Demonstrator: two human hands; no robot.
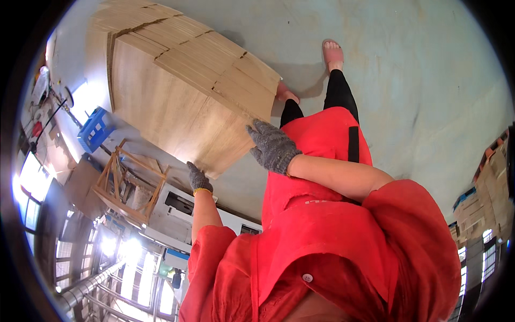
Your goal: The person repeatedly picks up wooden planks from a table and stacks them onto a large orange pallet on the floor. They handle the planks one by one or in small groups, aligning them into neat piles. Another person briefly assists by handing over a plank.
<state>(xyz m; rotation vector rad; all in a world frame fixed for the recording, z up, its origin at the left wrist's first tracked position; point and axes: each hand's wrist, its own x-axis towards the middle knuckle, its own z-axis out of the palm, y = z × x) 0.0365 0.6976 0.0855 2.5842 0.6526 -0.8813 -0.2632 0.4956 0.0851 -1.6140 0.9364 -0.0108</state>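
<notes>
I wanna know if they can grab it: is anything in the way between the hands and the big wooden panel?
Nothing visible except the gray gloves. The left hand is at the wooden panel's lower corner, the right hand at its right edge. The blue crate is off to the left.

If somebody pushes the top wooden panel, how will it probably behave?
The top wooden panel is probably stiff, since it looks flat. Its smooth, shiny surface may feel slippery. Tipping seems unlikely while it rests broadly on the stack.

Board stack left of legs; crate near wooden frame.
</notes>
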